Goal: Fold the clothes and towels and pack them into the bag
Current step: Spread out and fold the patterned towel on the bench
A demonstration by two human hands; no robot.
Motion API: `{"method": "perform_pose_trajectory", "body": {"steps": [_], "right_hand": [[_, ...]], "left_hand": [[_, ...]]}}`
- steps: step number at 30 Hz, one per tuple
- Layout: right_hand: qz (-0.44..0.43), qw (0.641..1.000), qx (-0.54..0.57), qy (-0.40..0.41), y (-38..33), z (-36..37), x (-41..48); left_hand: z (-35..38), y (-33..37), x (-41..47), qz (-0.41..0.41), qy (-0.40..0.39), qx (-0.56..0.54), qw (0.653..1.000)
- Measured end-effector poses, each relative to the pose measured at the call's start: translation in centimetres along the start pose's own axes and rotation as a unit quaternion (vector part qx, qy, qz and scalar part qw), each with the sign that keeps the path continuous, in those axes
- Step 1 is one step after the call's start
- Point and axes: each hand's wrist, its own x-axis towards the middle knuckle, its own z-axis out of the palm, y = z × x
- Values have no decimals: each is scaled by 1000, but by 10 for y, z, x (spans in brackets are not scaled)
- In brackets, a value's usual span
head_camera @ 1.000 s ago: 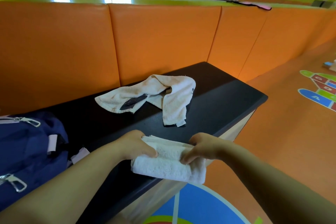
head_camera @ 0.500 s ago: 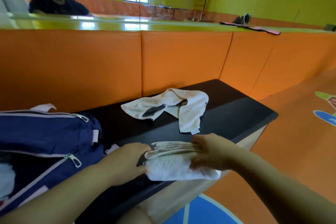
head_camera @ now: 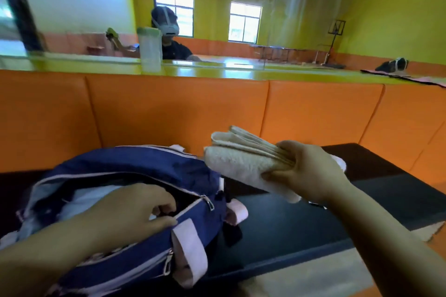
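A navy blue backpack (head_camera: 135,166) with pink trim lies on the black bench (head_camera: 301,224) at the left, its main zip open and light fabric showing inside. My left hand (head_camera: 130,210) grips the front edge of that opening. My right hand (head_camera: 306,171) holds a folded white towel (head_camera: 241,157) in the air just right of the bag, above the bench. The second, unfolded towel is almost wholly hidden behind my right hand.
An orange padded backrest (head_camera: 193,113) runs behind the bench, topped by a glossy yellow-green ledge (head_camera: 217,67) with a translucent bottle (head_camera: 150,49). A person sits beyond the ledge. A dark item lies on the ledge at far right. The bench's right end drops to orange floor.
My right hand lifted the folded towel off the bench edge and carried it left toward the bag. My left hand let go of the towel and took hold of the bag's opening. The view swung left.
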Motion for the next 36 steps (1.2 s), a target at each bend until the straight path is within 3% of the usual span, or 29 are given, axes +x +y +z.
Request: {"method": "perform_pose_trajectory", "body": {"steps": [3, 8, 12, 16, 19, 28, 31, 34, 36], "right_hand": [[-38, 996, 73, 29, -40, 14, 0], [-114, 979, 169, 12, -96, 51, 2], [-179, 972, 149, -16, -129, 79, 3], [-234, 967, 70, -69, -153, 101, 7], [-264, 959, 18, -102, -159, 121, 12], [-297, 943, 12, -150, -203, 170, 32], [-318, 932, -61, -161, -212, 186, 35], [-330, 928, -103, -137, -208, 194, 31], [-363, 924, -96, -68, -208, 193, 24]], "left_hand": [[-14, -31, -39, -49, 5, 34, 998], [-19, -88, -85, -153, 13, 111, 982], [-16, -113, -101, -254, 53, 144, 955], [-21, -121, -98, -338, -4, 53, 940], [-26, -126, -96, -331, -9, -2, 944], [-45, -126, -96, -293, -24, 40, 955], [-49, -127, -98, -280, -29, 42, 959], [-46, -132, -101, -260, -34, 33, 964], [-45, -135, -101, -254, -27, 25, 967]]}}
